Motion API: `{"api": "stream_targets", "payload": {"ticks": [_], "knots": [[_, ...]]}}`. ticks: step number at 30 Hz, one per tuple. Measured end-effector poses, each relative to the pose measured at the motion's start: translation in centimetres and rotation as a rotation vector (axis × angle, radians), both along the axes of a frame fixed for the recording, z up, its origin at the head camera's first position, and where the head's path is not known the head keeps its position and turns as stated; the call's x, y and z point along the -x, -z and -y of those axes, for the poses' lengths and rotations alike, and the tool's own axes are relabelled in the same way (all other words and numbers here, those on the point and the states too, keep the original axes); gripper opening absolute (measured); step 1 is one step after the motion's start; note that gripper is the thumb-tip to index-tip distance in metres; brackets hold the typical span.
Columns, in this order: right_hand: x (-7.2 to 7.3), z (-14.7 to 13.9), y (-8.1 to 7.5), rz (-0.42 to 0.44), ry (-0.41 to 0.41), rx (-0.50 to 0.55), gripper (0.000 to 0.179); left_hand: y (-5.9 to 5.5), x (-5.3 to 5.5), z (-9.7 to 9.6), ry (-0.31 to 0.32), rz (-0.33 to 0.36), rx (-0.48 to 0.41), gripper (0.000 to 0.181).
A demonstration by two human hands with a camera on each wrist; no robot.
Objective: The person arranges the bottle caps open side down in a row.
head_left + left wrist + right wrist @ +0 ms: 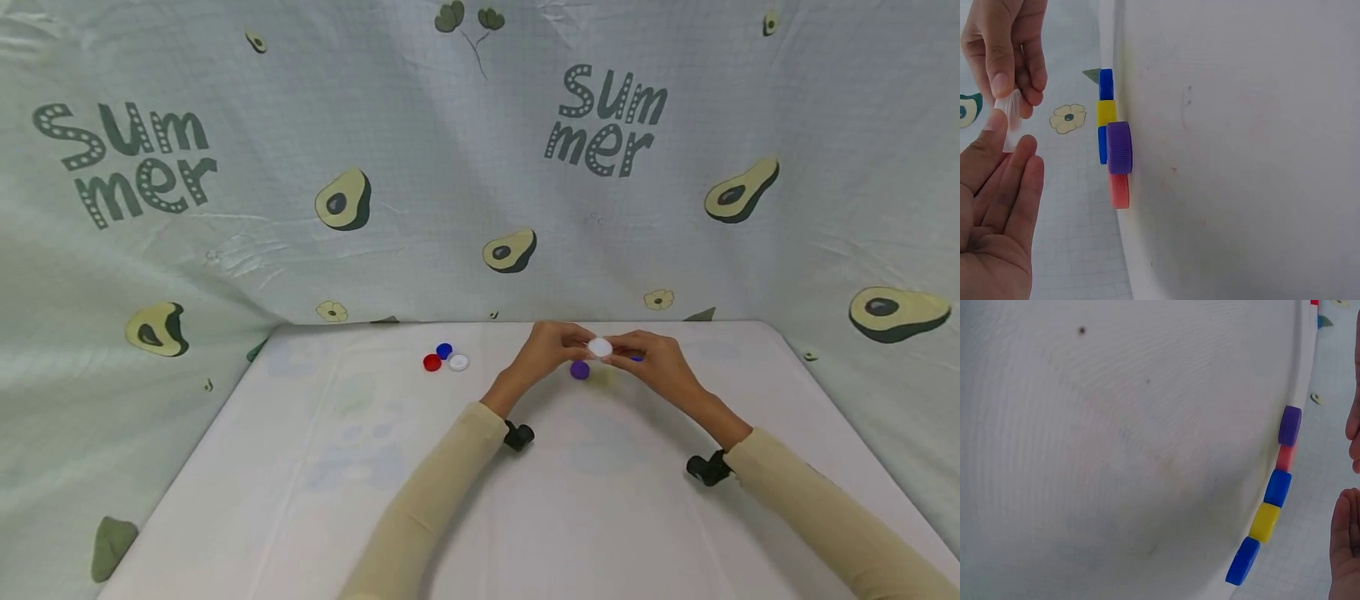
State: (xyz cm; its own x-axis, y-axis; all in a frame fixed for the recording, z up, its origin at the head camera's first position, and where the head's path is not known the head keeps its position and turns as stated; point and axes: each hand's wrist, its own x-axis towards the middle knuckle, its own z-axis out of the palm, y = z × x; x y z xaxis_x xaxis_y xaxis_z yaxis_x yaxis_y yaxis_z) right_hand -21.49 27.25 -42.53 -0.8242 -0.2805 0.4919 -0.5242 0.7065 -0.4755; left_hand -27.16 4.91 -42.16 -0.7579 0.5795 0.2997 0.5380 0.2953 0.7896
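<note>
In the head view, my left hand (pixel 551 346) and right hand (pixel 652 358) meet over the far part of the table, both pinching a round white bottle cap (pixel 600 347). The left wrist view shows this cap (pixel 1012 122) edge-on and whitish, between the thumb and fingers of each hand. Beneath the hands lie a purple cap (pixel 1119 148), a yellow cap (pixel 1106 112), a pinkish-red cap (pixel 1119 190) and two blue caps (pixel 1278 489). In the right wrist view only parts of both hands show at the right edge, the held cap out of frame.
A red cap (pixel 432 362), a blue cap (pixel 444 351) and a white cap (pixel 459 362) sit close together left of the hands. Behind the white-covered table (pixel 375 500) hangs a pale cloth (pixel 420 167) printed with avocados and lettering.
</note>
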Motion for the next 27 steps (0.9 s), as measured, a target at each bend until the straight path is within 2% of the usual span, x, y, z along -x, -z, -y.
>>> {"api": "stream_targets", "payload": {"ticks": [8, 14, 20, 27], "knots": [[0.3, -0.2, 0.4, 0.058, 0.004, -0.011, 0.034, 0.7, 0.4, -0.6, -0.005, 0.022, 0.006, 0.029], [0.6, -0.7, 0.6, 0.171, 0.023, -0.012, 0.034, 0.9, 0.4, -1.4, -0.021, 0.036, 0.028, 0.026], [0.7, -0.9, 1.1, 0.263, 0.032, 0.005, 0.034, 1.0, 0.3, -2.2, -0.064, 0.044, 0.104, 0.026], [0.6, -0.6, 1.3, 0.293, 0.070, -0.005, 0.036, 1.4, 0.1, -3.0, -0.121, 0.070, 0.146, 0.025]]}}
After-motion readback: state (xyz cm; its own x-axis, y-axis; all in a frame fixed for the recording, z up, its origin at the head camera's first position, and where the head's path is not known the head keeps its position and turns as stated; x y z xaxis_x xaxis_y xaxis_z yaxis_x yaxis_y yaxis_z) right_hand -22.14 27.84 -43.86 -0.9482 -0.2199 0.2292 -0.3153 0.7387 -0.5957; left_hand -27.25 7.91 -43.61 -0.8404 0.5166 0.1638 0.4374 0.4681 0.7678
